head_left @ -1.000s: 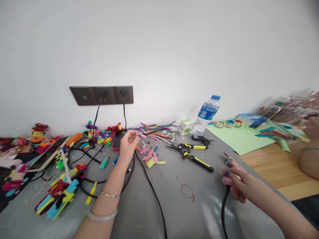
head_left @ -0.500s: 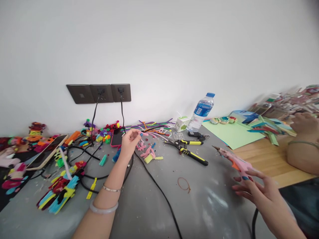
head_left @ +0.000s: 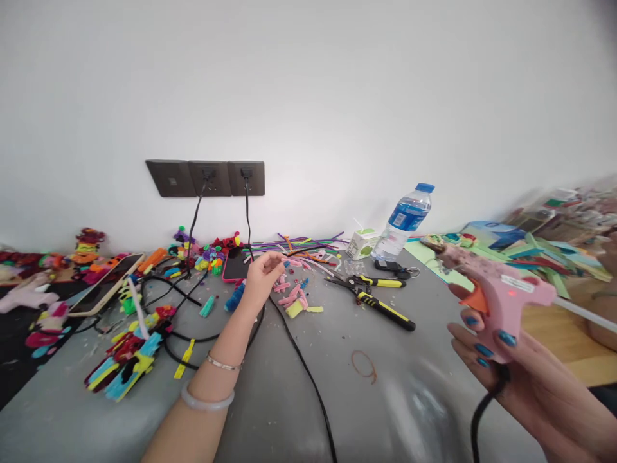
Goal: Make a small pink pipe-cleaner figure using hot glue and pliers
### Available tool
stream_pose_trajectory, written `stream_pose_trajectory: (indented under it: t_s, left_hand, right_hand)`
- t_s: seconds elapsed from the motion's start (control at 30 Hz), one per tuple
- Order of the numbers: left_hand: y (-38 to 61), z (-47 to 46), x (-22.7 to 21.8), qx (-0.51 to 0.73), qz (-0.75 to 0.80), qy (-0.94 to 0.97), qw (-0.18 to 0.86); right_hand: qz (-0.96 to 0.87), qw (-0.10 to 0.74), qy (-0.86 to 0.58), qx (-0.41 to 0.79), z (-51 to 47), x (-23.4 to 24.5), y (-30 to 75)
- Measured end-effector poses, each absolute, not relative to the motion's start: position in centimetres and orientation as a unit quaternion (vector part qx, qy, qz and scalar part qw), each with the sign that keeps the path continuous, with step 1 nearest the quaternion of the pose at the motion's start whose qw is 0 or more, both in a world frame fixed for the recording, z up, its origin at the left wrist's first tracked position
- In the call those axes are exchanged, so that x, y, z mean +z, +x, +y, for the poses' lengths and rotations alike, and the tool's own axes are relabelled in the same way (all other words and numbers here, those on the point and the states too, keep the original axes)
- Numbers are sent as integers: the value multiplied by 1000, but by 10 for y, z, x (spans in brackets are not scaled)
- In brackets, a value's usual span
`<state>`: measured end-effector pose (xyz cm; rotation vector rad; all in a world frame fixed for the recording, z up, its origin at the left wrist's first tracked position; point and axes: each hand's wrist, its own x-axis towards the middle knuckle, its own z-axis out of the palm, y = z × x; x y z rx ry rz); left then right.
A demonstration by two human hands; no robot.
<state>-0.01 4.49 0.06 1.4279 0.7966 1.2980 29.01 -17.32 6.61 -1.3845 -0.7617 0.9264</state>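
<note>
My right hand [head_left: 501, 360] is wrapped round the handle of a pink hot glue gun [head_left: 506, 308], raised at the right. Its nozzle points left, a red light glows on its side, and a glue stick [head_left: 583, 313] sticks out behind. Fingers pinched together, my left hand [head_left: 263, 280] is over the back middle of the table. A pink fuzzy piece [head_left: 293, 260] lies at its fingertips; I cannot tell whether it is gripped. Just to its right are more pink pipe cleaner pieces [head_left: 292, 294] and a yellow fuzzy piece [head_left: 295, 310].
Black-and-yellow pliers [head_left: 385, 310], car keys [head_left: 389, 265], a tilted water bottle [head_left: 403, 222] and a drink carton [head_left: 362, 243] stand or lie right of centre. Colourful pipe cleaner figures [head_left: 130, 360], phones [head_left: 106, 283] and black cables [head_left: 299, 354] occupy the left. Another person's arm [head_left: 602, 308] is at far right.
My right hand has closed round the glue gun and lifted it off the table, turning it side-on. The view has shifted slightly left; my left hand stays by the pink pieces.
</note>
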Motion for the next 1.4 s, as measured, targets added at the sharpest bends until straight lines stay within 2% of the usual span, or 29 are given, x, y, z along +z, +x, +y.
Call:
stream_pose_trajectory:
  t_s: [0.07, 0.23, 0.43, 0.63, 0.87, 1.2, 1.4]
  left_hand:
    - [-1, 44, 3, 536, 329, 598, 496]
    - [-2, 44, 5, 541, 344, 593, 488]
    - [-3, 43, 5, 543, 370, 578, 483]
    - [-3, 40, 8, 550, 392, 587, 446]
    - [-9, 45, 4, 581, 407, 552, 439]
    - [-8, 42, 6, 565, 433, 570, 410]
    - [-7, 40, 9, 560, 432, 591, 388]
  right_hand:
    - [-376, 617, -546, 423, -146, 79, 276]
    - [-487, 546, -475, 488, -65, 94, 241]
    - [-560, 520, -459, 453, 5, 49, 223]
    - [-595, 457, -479, 456, 2, 16, 234]
    - [-647, 421, -436, 462, -5, 23, 233]
    - [-674, 359, -458, 456, -10, 28, 230]
    - [-672, 366, -448, 462, -10, 26, 229]
